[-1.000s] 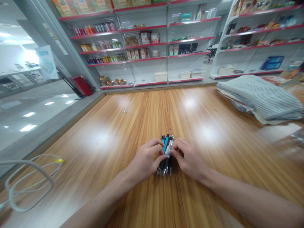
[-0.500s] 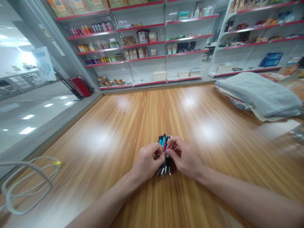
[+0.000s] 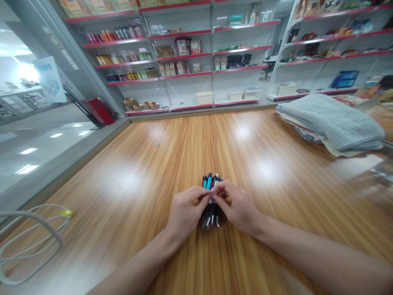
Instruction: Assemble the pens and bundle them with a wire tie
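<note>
A bundle of pens (image 3: 209,182), black, teal and white, lies on the wooden table (image 3: 129,180) in front of me. My left hand (image 3: 186,211) grips the bundle from the left, fingers curled over it. My right hand (image 3: 238,205) closes on it from the right, fingertips pinching at the middle of the bundle where the two hands meet. The pens' clicker ends stick out beyond my fingers and their silver tips (image 3: 208,223) show below them. The middle of the bundle is hidden by my fingers.
A stack of folded striped cloths (image 3: 334,123) lies at the table's right. A coiled white cable (image 3: 30,241) rests near the left edge. A small object (image 3: 157,144) sits farther back. Store shelves (image 3: 190,57) with goods stand beyond the table.
Both hands have closed tighter over the pens, fingertips now meeting on top of the bundle. The bundle has stayed in about the same place.
</note>
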Available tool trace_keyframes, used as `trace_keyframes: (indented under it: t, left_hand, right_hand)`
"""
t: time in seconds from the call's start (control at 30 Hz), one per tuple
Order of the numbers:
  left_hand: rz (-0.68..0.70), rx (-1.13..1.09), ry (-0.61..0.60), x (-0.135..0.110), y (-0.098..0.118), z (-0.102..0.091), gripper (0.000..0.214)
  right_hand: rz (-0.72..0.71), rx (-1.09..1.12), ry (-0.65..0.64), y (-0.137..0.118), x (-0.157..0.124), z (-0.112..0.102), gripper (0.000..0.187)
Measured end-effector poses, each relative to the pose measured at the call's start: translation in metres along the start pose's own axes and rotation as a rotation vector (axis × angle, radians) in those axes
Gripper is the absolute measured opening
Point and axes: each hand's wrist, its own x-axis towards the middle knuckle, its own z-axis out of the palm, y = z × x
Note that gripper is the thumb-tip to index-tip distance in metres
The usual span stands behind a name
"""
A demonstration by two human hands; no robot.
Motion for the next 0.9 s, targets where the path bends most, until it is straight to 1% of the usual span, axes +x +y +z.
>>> trace_keyframes:
  t: [0.1,0.17,0.33,0.43,0.6,0.67,0.8,0.9]
  left_hand:
    - [0.103,0.077,-0.013,-0.0001,0.0006,-0.0009,0.016]
    - [0.143,0.129,-0.028,-0.0003,0.0009,0.0004,0.018]
    - [0.165,0.204,-0.098,0.0004,0.0001,0.0041,0.02]
    - [0.109,0.195,-0.127,0.002,-0.0001,0.004,0.019]
    - [-0.107,0.156,-0.144,0.0043,0.0028,0.0026,0.021]
    - [-0.167,0.145,-0.145,0.0049,0.0038,0.0022,0.021]
    - [-0.209,0.152,-0.168,0.0061,0.0021,0.0012,0.028]
    - [-0.235,0.12,-0.188,0.0071,-0.0006,0.0006,0.032]
  right_hand:
    - [-0.005,-0.012,-0.017,0.0012,0.0001,0.0002,0.006]
    - [-0.012,-0.021,-0.024,0.0018,0.0006,0.0005,0.007]
    - [-0.074,-0.042,-0.034,0.0034,0.0013,0.0027,0.014]
    - [-0.107,-0.044,-0.039,0.0043,0.0021,0.0032,0.016]
    - [-0.171,-0.036,-0.045,0.0074,0.0034,-0.0005,0.015]
    - [-0.179,-0.05,-0.041,0.0078,0.0027,-0.0028,0.013]
    - [-0.211,-0.083,-0.059,0.0038,0.0004,-0.006,0.012]
    - [-0.242,-0.121,-0.05,-0.0001,-0.0008,-0.0051,0.007]
